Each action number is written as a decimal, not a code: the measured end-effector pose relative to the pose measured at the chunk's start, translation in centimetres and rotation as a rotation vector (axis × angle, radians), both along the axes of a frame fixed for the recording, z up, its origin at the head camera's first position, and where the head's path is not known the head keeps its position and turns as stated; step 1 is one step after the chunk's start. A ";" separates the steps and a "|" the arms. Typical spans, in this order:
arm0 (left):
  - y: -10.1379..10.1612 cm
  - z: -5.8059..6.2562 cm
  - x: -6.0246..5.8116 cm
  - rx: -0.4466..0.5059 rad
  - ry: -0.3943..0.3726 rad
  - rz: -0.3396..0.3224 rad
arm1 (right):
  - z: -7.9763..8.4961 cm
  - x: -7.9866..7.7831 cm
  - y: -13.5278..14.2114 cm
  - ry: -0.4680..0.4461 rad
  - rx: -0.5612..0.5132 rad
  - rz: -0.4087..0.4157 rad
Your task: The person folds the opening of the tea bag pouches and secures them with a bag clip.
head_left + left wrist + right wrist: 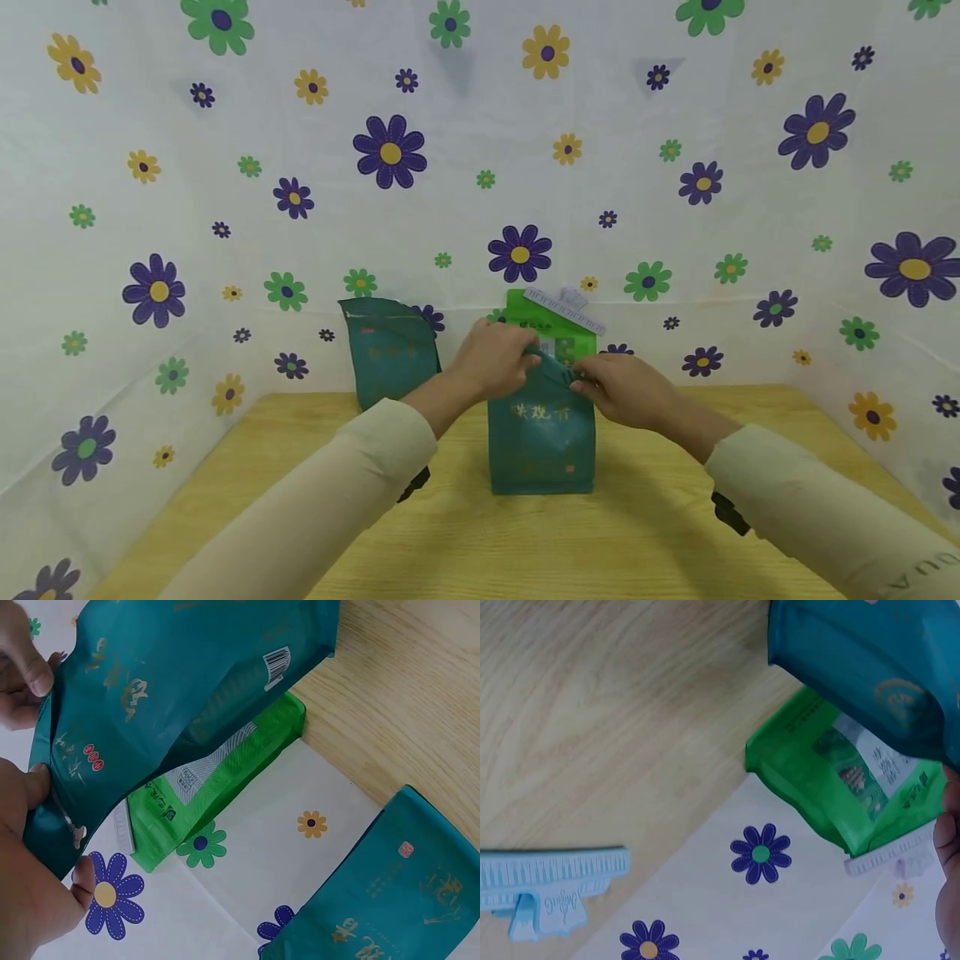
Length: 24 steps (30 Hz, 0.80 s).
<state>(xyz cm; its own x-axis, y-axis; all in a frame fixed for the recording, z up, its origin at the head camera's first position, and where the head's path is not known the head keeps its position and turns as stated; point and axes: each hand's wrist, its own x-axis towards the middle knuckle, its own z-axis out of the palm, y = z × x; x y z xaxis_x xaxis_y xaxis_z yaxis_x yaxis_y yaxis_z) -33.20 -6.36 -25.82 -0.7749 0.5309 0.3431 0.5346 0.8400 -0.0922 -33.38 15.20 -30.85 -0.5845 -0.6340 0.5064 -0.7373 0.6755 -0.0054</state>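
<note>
A teal tea bag [542, 442] with gold characters stands upright on the table, its top edge pinched in both hands. My left hand [495, 358] grips the left part of that edge, and my right hand [630, 390] the right part. In the left wrist view, fingers and thumb of the left hand [37, 892] lie along the bag's top [56, 817], which is creased between the hands. Only the edge of the right hand [949, 855] shows in the right wrist view. Behind the held bag is a green bag [840, 772] with a pale purple sealing clip [564, 310] across its top.
A second teal bag [393, 354] stands to the left, near the flowered backdrop [465, 225]. On the wooden table [435, 533], a light blue sealing clip [551, 881] lies in the right wrist view. Flowered cloth also rises along both sides.
</note>
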 end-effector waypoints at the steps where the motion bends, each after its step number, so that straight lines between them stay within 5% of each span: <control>1: 0.0 0.0 0.0 -0.003 0.001 0.002 | 0.2 0.1 0.2 -0.002 0.007 0.005; 13: -0.3 -0.5 0.2 0.024 0.010 -0.036 | 1.0 -0.1 3.5 0.072 0.043 -0.136; 24: -0.3 -0.6 0.2 -0.002 0.023 -0.008 | -0.5 -0.4 7.7 -0.007 0.293 -0.303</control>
